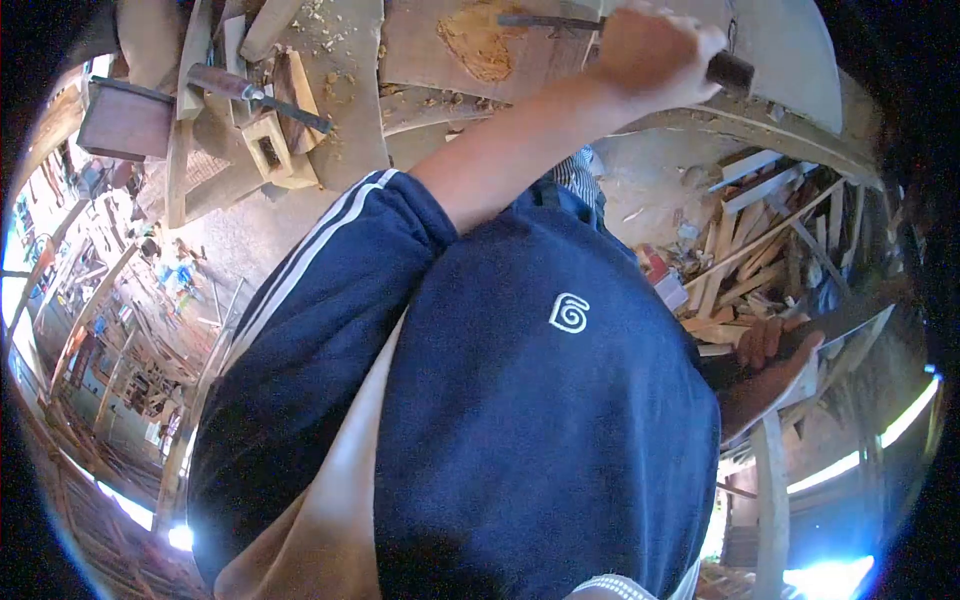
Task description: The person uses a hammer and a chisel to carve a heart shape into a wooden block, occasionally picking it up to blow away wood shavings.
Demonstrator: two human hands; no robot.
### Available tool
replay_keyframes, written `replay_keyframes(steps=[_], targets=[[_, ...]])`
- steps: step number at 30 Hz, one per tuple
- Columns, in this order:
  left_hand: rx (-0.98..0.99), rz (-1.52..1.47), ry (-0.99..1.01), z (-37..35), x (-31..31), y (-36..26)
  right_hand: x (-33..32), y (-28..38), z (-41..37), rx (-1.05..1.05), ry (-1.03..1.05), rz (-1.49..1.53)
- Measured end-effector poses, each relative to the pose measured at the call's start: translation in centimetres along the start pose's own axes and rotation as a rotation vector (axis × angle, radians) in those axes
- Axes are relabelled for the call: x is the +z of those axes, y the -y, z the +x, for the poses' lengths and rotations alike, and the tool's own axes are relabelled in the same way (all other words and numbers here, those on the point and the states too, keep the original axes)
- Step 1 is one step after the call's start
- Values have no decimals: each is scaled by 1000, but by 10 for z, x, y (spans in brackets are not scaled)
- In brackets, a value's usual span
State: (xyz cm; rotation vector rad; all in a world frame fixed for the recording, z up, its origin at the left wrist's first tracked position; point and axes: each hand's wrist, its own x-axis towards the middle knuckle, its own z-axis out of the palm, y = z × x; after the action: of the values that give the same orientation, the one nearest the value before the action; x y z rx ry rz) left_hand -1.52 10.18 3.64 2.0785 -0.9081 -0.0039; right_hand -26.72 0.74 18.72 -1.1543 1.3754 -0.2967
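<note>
The left hand [650,50] is clenched round a chisel [545,20], whose tip rests on the gouged patch of a plank [480,45]. The right hand [775,345], low beside the torso near scrap wood [760,250], is closed on a dark handle [795,347]. A shallow, steady chisel angle would likely cut cleanest.

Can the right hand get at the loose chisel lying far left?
Probably not: the right hand is low beside the torso, gripping a dark object, and the left arm, holding its own chisel, stretches across between it and the loose chisel.
</note>
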Motion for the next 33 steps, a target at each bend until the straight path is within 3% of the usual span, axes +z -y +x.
replay_keyframes(steps=[2, 14, 16, 18, 21, 23, 28, 30, 33], targets=[[47, 167, 35, -3, 9, 2, 5, 3, -3, -27, 0, -24], [-24, -25, -85, 10, -12, 17, 19, 17, -27, -199, -40, -155], [-54, 87, 130, 8, -5, 16, 28, 16, -29, -223, -45, -176], [-2, 77, 78, 6, -1, 14, 57, 9, -25, -249, -54, -192], [1, 114, 107, 10, 0, 15, 40, 13, -32, -288, -65, -211], [-1, 95, 135, 11, -7, 21, 32, -5, -24, -256, 128, -171], [82, 22, 151, 7, -30, 24, 37, -9, -15, -180, 266, -158], [71, -6, 252, 9, -40, 22, 45, -8, -15, 67, 356, -18], [119, -40, 269, 10, -42, 27, 58, -16, -27, 46, 166, -107]])
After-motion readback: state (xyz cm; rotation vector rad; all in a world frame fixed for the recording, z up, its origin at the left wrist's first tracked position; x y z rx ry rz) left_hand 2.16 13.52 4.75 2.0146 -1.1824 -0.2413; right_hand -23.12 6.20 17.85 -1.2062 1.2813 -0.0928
